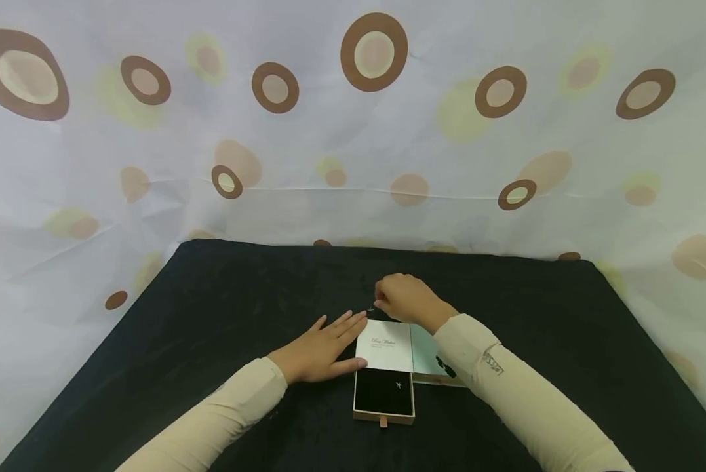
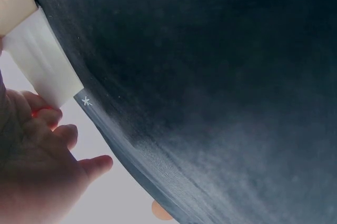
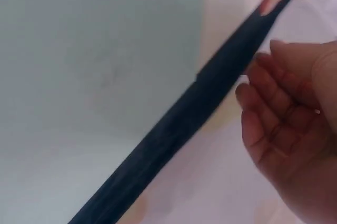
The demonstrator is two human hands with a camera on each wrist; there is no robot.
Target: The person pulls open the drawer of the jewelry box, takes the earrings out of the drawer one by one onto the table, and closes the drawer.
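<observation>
My left hand lies with straight fingers along the left edge of a white panel printed with small lettering. Its thumb touches the near left corner; in the left wrist view fingertips meet the panel's edge. Below the panel a small drawer with black lining sticks out, bearing a tiny silver star-shaped piece. A second star-shaped piece lies on black cloth by the panel's corner. Just beside that star my right hand hovers, fingers loosely bent, thumb and index tips close together with nothing visible between them.
A pale green box adjoins the white panel on the right, partly behind the right sleeve. Black cloth covers the table. Behind it hangs a pale curtain with brown and yellow ovals.
</observation>
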